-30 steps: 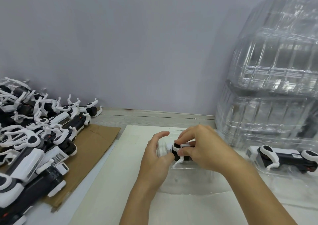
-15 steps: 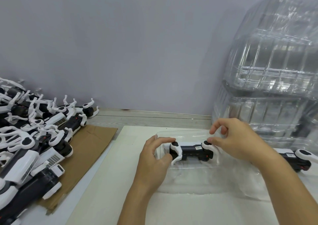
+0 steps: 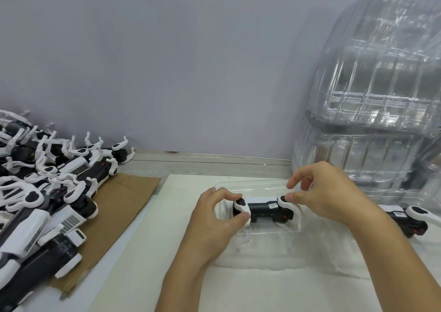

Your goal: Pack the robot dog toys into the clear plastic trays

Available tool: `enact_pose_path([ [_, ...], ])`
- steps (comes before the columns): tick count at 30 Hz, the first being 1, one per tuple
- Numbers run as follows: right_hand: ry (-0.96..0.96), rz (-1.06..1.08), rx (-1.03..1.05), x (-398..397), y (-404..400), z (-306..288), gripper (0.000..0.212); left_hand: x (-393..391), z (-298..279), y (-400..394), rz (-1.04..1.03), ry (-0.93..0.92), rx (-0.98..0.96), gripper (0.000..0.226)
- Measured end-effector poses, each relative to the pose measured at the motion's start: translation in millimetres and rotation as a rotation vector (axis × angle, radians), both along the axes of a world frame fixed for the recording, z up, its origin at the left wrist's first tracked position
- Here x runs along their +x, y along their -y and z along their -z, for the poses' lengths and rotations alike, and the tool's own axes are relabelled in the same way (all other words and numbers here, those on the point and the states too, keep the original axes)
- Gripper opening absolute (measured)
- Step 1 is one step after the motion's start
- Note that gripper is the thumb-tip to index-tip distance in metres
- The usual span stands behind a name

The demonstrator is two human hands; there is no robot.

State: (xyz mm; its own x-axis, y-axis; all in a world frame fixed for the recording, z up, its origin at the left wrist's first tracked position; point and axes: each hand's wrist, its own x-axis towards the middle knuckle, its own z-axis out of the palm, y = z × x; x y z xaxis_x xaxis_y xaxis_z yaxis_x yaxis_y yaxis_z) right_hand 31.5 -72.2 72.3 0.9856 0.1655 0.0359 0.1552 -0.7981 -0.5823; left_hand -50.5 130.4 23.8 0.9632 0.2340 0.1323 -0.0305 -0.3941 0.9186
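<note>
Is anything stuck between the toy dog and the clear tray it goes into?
Nothing visible is. The left hand and right hand pinch the ends of the robot dog toy, which already sits low in the clear tray. Only see-through plastic shows beneath it.

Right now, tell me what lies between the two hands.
In the head view, the black-and-white toy dog lies between them in the clear tray; the left hand pinches one end, the right hand touches the other.
</note>
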Motion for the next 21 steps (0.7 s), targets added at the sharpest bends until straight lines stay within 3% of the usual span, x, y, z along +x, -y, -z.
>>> enact_pose_path([
  [9,-0.011,0.020,-0.020,1,-1,0,0.027,1,-3,4,0.006,-0.043,-0.023,0.022],
  [13,0.033,0.007,-0.009,2,-2,1,0.039,4,-4,4,-0.072,-0.055,-0.149,0.007],
  [17,0.062,-0.010,-0.045,1,-8,7,0.057,8,-4,4,-0.192,-0.095,-0.287,0.029],
  [21,0.004,0.010,-0.070,1,-13,7,0.064,10,-1,6,-0.248,-0.181,-0.209,0.058],
])
